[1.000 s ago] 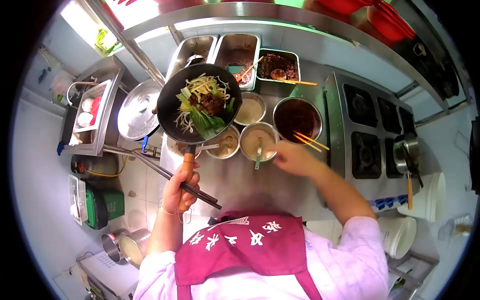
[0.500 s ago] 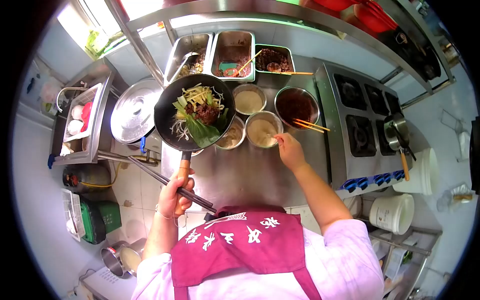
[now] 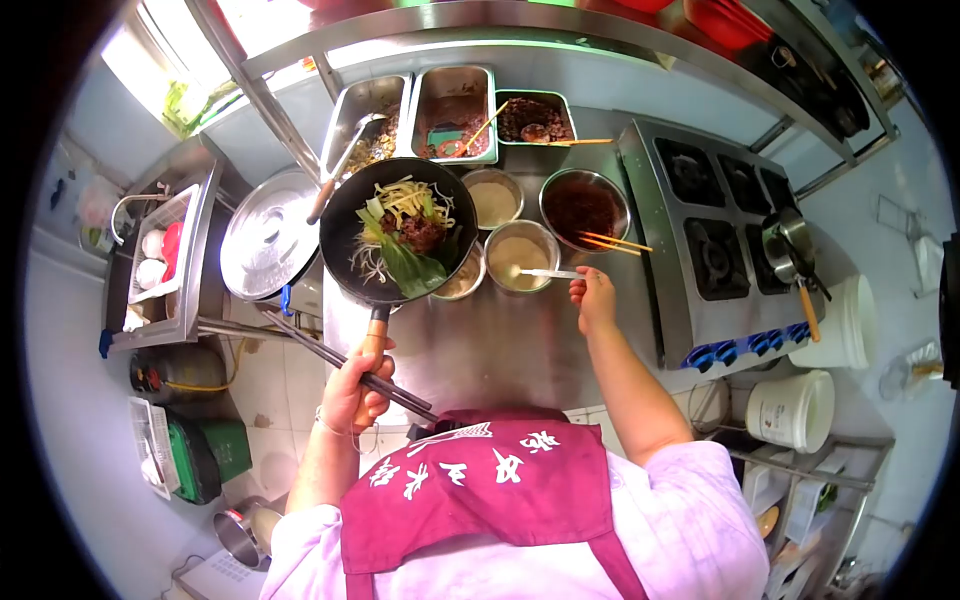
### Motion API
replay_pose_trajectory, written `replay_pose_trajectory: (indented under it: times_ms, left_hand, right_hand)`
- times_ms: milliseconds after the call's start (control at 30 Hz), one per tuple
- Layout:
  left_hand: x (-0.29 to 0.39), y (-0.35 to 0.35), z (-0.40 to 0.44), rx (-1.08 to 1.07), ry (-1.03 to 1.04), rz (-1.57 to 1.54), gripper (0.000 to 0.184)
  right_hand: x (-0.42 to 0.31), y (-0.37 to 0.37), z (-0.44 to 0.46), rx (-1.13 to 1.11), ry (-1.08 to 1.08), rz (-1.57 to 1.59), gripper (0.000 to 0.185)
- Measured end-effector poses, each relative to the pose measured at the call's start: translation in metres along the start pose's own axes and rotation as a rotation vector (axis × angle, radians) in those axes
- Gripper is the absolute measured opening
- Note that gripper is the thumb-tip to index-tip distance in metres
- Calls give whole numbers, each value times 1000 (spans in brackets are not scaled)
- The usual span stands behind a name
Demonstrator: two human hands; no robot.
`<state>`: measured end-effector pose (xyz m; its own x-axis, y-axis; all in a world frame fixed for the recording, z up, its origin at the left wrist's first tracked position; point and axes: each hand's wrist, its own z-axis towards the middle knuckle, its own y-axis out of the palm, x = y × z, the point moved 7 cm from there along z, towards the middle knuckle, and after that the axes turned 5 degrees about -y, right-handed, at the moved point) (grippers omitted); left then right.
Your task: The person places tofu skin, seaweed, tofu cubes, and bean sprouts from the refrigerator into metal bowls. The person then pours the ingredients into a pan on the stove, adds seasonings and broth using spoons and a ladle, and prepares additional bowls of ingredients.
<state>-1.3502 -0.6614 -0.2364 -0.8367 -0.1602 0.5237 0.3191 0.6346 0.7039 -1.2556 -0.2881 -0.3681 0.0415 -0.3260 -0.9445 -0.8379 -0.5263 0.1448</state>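
Observation:
My left hand (image 3: 358,390) is wrapped round the wooden handle of a black frying pan (image 3: 343,225), with a pair of long dark chopsticks (image 3: 318,347) in the same grip. Pale strips, bean sprouts, a green leaf (image 3: 415,272) and a brown minced topping (image 3: 422,234) lie in the pan. My right hand (image 3: 597,298) pinches the end of a small spoon (image 3: 548,273). Its bowl carries some pale stuff, just over a steel bowl (image 3: 553,240) of beige seasoning. Two similar bowls stand close by, one partly hidden by the pan.
Behind the bowls are steel trays (image 3: 412,140) of toppings with ladles. A bowl of red sauce (image 3: 580,205) with light chopsticks stands near the gas stove (image 3: 690,290). At left are a lidded pot (image 3: 262,232) and a sink (image 3: 185,285). A metal shelf (image 3: 480,18) runs overhead.
My right hand has moved back and to the right, drawing the spoon up out of the beige seasoning into view. The pan has shifted slightly right in the picture, still in my left hand.

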Motion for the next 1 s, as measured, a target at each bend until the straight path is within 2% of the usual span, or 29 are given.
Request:
replay_pose_trajectory:
  times_ms: [267,400,533,600,667,733,767,833,867,933,967,1000]
  left_hand:
    - [-5,3,6,43,-17,53,34]
    - [-8,4,7,72,-29,78,33]
    - [-11,2,10,74,-36,109,32]
    - [-12,6,9,75,-40,111,31]
    - [-15,9,9,66,-74,73,30]
    - [-17,13,9,54,-79,60,30]
    - [-19,13,9,59,-83,50,31]
    - [-19,13,9,64,-84,40,32]
    - [-20,13,9,59,-85,40,32]
    - [-21,13,7,59,-85,34,32]
    - [-20,12,6,60,-79,42,32]
    - [-21,12,5,61,-75,51,32]
  right_hand:
    - [-10,-13,-4,41,86,203,23]
    - [-44,-6,-16,3,75,283,22]
    - [-98,25,-44,-92,-44,418,23]
    - [-133,53,-67,-218,-287,332,25]
    - [-144,74,-88,-288,-359,287,20]
    - [-163,107,-120,-570,-796,-197,15]
    - [-164,108,-120,-573,-796,-196,15]
    - [-173,119,-137,-634,-1157,-415,14]
    - [-171,116,-137,-639,-1158,-413,14]
    - [-160,86,-114,-445,-888,-173,16]
    - [-158,77,-108,-447,-885,-174,16]
    - [-153,58,-93,-336,-761,-54,17]
